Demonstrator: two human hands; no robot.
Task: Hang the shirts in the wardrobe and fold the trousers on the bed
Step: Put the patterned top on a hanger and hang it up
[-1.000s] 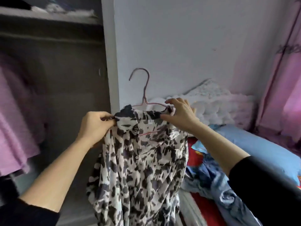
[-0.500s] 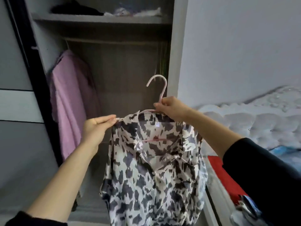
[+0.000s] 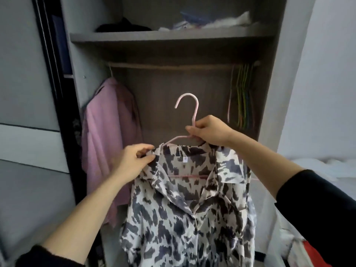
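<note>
— How far along are we with this one?

— Nearest us, our left hand (image 3: 133, 160) pinches the patterned shirt (image 3: 188, 218) by the shoulder on our left, fingers curled on the cloth. Our right hand (image 3: 211, 132) is closed round the neck of the pink hanger (image 3: 195, 114). The shirt sits on the hanger, and we hold it up in front of the open wardrobe (image 3: 159, 97), not yet on the rail (image 3: 169, 65).

— So what is done?

— Farther in, one mauve shirt (image 3: 107, 143) already hangs at the rail's left end, and a bunch of spare hangers (image 3: 241, 97) hangs at the right. We judge the hanging partly done.

— And what is left?

— We hook this one onto the bare stretch between them. The trousers are out of view, so we cannot tell whether any are folded.
</note>
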